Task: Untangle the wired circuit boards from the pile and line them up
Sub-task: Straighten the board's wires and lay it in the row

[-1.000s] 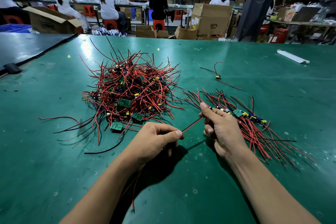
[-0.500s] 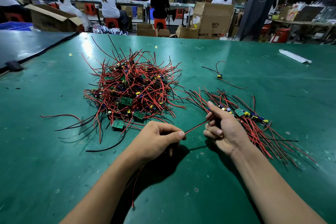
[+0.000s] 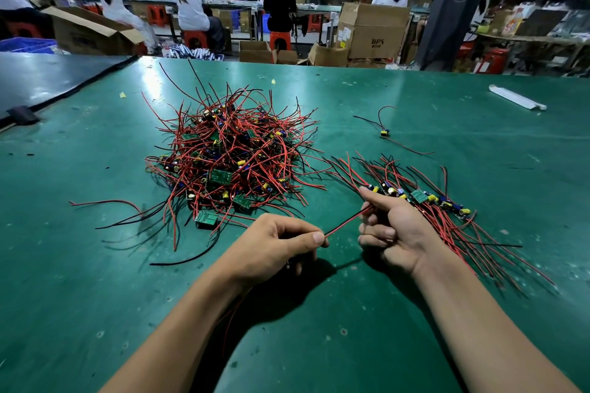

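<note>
Head: left hand (image 3: 271, 249), right hand (image 3: 396, 230) pinch red wire (image 3: 346, 223).

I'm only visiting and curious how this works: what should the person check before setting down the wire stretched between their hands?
1. The left hand pinches the red wire: ok.
2. The right hand holds its other end: ok.
3. The stretched span is clear of the pile: ok.
4. Its circuit board is free of tangles: cannot tell, hidden by the hands.
5. The lined-up row lies beside the right hand: ok.
</note>
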Tool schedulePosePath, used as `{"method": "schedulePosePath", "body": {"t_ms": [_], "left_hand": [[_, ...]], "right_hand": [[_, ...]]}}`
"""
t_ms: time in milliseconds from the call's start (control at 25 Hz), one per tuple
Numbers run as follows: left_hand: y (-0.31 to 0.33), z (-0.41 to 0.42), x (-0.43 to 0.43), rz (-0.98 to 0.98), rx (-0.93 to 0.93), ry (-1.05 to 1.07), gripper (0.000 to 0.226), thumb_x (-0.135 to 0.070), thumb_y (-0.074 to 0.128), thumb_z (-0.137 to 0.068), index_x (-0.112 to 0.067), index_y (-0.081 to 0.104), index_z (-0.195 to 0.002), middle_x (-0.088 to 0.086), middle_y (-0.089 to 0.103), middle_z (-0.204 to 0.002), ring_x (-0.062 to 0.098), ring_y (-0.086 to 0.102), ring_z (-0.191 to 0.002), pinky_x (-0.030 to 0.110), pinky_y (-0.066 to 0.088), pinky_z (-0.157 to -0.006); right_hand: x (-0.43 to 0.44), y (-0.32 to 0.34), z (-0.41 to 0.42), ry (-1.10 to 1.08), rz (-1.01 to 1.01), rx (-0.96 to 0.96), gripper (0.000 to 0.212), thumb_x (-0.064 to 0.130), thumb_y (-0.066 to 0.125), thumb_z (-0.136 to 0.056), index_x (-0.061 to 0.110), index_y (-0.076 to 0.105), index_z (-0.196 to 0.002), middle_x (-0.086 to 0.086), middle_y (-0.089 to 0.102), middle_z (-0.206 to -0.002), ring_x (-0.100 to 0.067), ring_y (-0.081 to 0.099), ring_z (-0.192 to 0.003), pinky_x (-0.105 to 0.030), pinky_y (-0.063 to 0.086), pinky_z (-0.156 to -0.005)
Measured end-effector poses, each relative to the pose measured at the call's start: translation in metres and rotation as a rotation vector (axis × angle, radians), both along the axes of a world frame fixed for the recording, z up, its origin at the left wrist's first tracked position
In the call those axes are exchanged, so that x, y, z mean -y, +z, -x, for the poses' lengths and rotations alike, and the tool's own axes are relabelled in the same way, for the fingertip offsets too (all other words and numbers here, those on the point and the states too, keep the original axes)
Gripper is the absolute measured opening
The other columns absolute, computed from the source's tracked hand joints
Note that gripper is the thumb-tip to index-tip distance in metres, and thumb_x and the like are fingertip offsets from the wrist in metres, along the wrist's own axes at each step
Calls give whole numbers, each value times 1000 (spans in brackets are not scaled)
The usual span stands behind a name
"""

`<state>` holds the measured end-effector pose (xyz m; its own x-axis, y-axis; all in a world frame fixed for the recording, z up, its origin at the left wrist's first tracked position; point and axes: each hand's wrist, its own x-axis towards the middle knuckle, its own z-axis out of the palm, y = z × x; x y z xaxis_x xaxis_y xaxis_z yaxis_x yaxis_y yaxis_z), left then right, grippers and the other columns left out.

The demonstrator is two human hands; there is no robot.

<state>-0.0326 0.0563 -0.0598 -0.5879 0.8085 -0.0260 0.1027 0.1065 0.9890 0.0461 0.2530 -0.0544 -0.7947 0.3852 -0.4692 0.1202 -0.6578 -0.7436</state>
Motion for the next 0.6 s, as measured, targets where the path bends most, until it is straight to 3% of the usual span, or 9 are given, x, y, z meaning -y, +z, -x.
{"method": "schedulePosePath", "body": {"t_ms": [80, 160, 320, 400, 600], "left_hand": [[0, -1, -2, -9, 12, -5, 15, -15, 65, -91, -4, 75, -88, 4, 64, -64, 15, 51, -48, 18, 42, -47], [0, -1, -2, -9, 27, 9, 15, -15, 65, -91, -4, 75, -87, 5, 65, -65, 16, 51, -48, 19, 42, -47], [-2, -2, -4, -28, 105, 126, 16, -14, 64, -92, 0, 72, -88, 7, 65, -64, 20, 53, -48, 22, 43, -47], [-2, -4, -7, -45, 179, 206, 17, -14, 63, -93, 0, 71, -90, 8, 65, -65, 19, 55, -47, 22, 44, -46], [9, -4, -11, -196, 509, 363, 39, -34, 53, -98, 4, 63, -107, 15, 67, -77, 22, 64, -56, 28, 55, -52]], "right_hand": [[2, 4, -3, 77, 196, -43, 33, 23, 71, -78, 12, 47, -59, 6, 30, -48, -2, 22, -24, -17, 18, -24], [7, 6, -3, 106, 235, -64, 33, 25, 72, -77, 12, 46, -61, 7, 30, -50, -2, 23, -24, -17, 18, -24], [11, 3, 1, -32, 32, -49, 41, 48, 73, -77, 11, 56, -70, 4, 44, -54, -2, 32, -31, -15, 26, -30], [14, 1, 3, -47, -115, -42, 58, 65, 68, -73, 7, 69, -82, 2, 53, -59, -5, 41, -39, -17, 37, -37], [23, -2, 5, -13, -233, -61, 90, 82, 66, -52, 4, 74, -97, 0, 60, -66, -10, 45, -44, -19, 42, -41]]}}
